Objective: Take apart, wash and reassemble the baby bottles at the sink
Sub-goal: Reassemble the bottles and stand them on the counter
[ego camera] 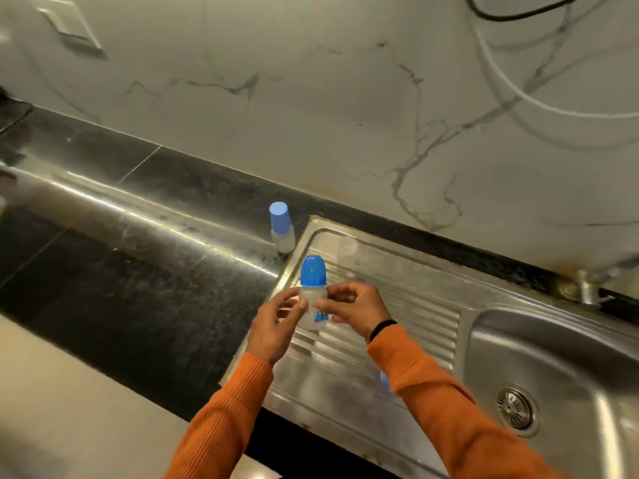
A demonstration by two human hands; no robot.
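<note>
A small clear baby bottle (313, 295) with a blue domed cap and a blue sticker stands upright over the ribbed steel drainboard (408, 305). My left hand (276, 323) pinches its body from the left, and my right hand (356, 307) pinches it from the right. A second bottle with a blue cylindrical cap (281, 226) stands upright on the dark counter just beyond the drainboard's left corner. A clear, faint bottle part (346, 250) sits on the drainboard behind the held bottle. Something small and blue (384, 380) shows under my right sleeve.
The steel sink basin (553, 357) with its drain strainer (515, 407) lies to the right. A tap base (586, 288) stands at the back edge. Dark stone counter (138, 288) stretches left, and a marble wall with hanging cables rises behind.
</note>
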